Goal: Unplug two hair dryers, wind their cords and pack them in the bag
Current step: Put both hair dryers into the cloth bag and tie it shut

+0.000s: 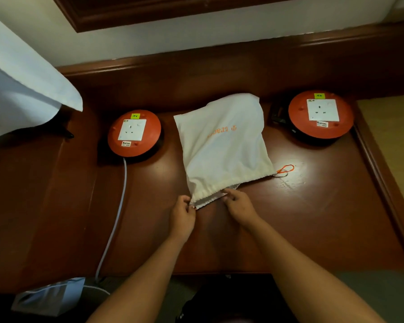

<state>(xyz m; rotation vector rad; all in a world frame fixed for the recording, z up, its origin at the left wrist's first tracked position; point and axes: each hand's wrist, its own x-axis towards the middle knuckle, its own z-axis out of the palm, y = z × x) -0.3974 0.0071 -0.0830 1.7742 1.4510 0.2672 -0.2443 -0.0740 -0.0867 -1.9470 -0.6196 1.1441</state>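
A white cloth drawstring bag with orange lettering lies bulging in the middle of the dark wooden table, its gathered mouth towards me. My left hand pinches the left corner of the mouth. My right hand pinches the hem near the middle of the mouth. An orange drawstring loop lies on the table at the bag's right corner. No hair dryer is in view; what fills the bag is hidden.
Two round orange extension reels with white sockets stand on the table, one left and one right of the bag. A white cable runs from the left reel off the front edge. White cloth hangs at far left.
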